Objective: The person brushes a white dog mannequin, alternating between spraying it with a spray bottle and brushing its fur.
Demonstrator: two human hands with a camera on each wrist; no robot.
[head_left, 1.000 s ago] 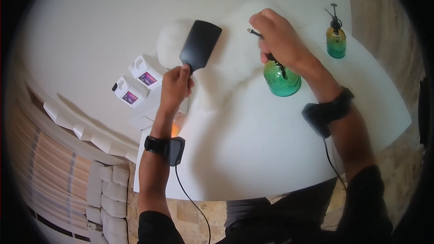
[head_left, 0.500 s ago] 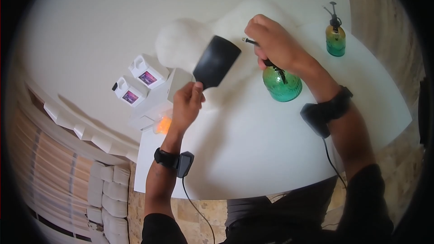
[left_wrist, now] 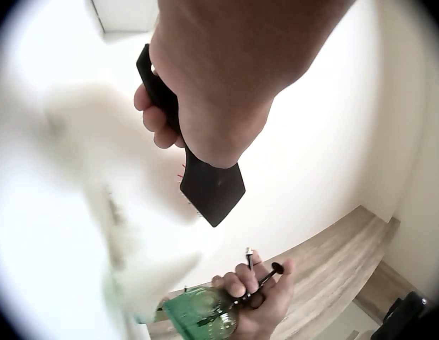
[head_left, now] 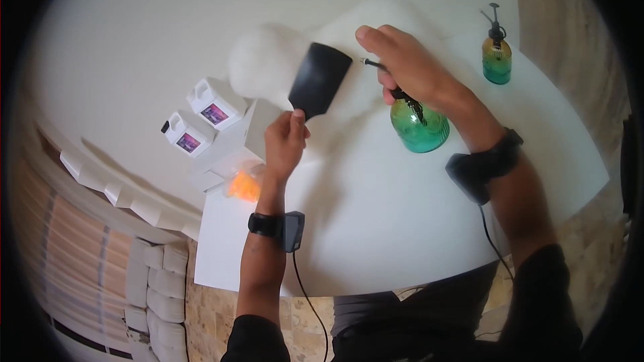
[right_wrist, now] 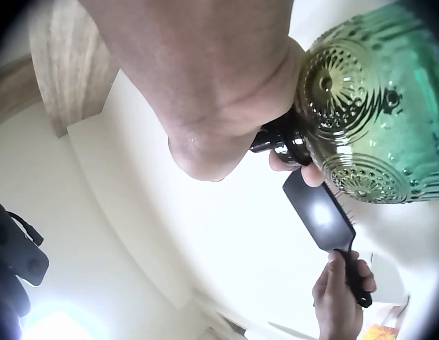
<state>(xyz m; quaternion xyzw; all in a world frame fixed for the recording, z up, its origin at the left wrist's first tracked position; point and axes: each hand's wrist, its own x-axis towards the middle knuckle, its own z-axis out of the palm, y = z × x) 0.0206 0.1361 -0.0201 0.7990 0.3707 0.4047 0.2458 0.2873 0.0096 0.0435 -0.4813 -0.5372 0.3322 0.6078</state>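
Note:
My left hand [head_left: 285,144] grips the handle of a black paddle brush [head_left: 322,79], its smooth back facing up. Thin bristles show along the edge of the brush [right_wrist: 322,216] in the right wrist view. Below and behind the brush lies a white fluffy mass [head_left: 265,64] with a rounded end. With my right hand [head_left: 419,67] I hold a green-and-yellow glass spray bottle [head_left: 420,127] by its neck, the nozzle pointing left toward the brush. The pump knob [left_wrist: 277,268] stands up beside the thumb in the left wrist view.
A second spray bottle [head_left: 497,60] stands at the right of the white table [head_left: 376,228]. On the left, two white jugs [head_left: 216,105] with purple labels stand by a white box [head_left: 231,137]. A clear bag with orange contents [head_left: 244,186] lies near my left forearm.
The brush in my left hand has moved right and down, then slightly back up, closer to the nozzle. The spray bottle has come down slightly in my right hand.

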